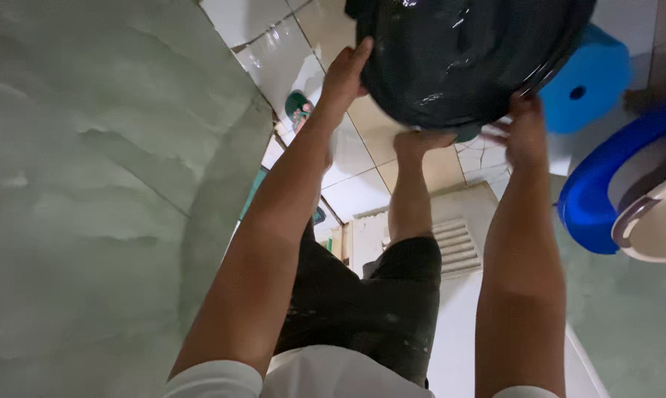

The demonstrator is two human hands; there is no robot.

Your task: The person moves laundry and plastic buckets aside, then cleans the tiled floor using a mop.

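Note:
A large dark, wet, glossy basin [458,55] fills the top middle of the head view, held up off the floor. My left hand [344,74] grips its left rim, fingers spread along the edge. My right hand [525,133] grips its lower right rim. Both arms stretch forward from my white sleeves. Below the basin I see my leg in dark shorts [377,302] and my bare foot [421,140] on the tiled floor. The basin's inside is hidden.
A pale green marbled wall [89,184] fills the left side. Cream floor tiles [289,44] lie beyond. A green sandal [300,107] rests on the floor. A blue stool [587,81], a blue tub [591,206] and a white slatted drain cover [458,243] stand right.

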